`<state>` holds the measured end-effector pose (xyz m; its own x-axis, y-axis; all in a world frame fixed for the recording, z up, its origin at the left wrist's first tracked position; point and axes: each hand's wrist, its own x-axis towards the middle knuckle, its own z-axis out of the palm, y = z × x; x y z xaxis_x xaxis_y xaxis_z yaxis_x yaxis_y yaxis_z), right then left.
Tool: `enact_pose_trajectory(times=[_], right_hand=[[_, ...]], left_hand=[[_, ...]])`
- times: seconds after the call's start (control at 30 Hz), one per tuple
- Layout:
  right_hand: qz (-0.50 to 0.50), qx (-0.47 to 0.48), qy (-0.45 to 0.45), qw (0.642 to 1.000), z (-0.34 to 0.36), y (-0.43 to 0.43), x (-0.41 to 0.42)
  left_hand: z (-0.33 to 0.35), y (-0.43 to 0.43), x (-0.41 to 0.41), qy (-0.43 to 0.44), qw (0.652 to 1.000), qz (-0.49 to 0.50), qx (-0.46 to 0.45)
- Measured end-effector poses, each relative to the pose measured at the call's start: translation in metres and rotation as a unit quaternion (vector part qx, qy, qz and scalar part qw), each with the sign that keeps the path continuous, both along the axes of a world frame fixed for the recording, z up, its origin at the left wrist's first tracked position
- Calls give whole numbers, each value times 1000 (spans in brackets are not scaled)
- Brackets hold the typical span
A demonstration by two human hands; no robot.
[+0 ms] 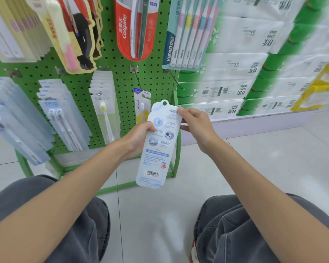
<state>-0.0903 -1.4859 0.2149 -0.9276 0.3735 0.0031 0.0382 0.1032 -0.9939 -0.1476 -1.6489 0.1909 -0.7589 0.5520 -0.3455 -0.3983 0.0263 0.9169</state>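
Both hands hold one toothbrush pack (156,147), a pale blue card with its printed back and barcode facing the camera, upright in front of the green pegboard rack (122,76). The left hand (139,138) grips the pack's left edge at mid-height, fingers curled behind it, thumb on the front. The right hand (195,123) pinches the upper right corner between thumb and fingers, just below the hanging hole. An empty hook (139,80) juts from the board above the pack. The tissue packs (245,59) at right appear blurred; their details are uncertain.
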Motion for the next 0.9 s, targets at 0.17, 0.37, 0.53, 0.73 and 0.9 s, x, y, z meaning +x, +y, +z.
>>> enact_pose_trajectory(times=[0.17,0.37,0.53,0.73,0.9], right_hand=[[-48,73,18,996,-6,-1,0],[40,205,3,978,-20,-23,8],[105,179,4,978,-29,-34,7],[79,69,-13,994,-30,-28,4],[38,-54,-46,997,-22,-16,0]], left_hand=[[1,-2,-3,-8,999,38,37],[2,-1,-3,3,997,42,64],[10,0,0,-11,995,29,98],[13,-2,1,7,996,34,86],[5,-4,-8,122,986,98,-50]])
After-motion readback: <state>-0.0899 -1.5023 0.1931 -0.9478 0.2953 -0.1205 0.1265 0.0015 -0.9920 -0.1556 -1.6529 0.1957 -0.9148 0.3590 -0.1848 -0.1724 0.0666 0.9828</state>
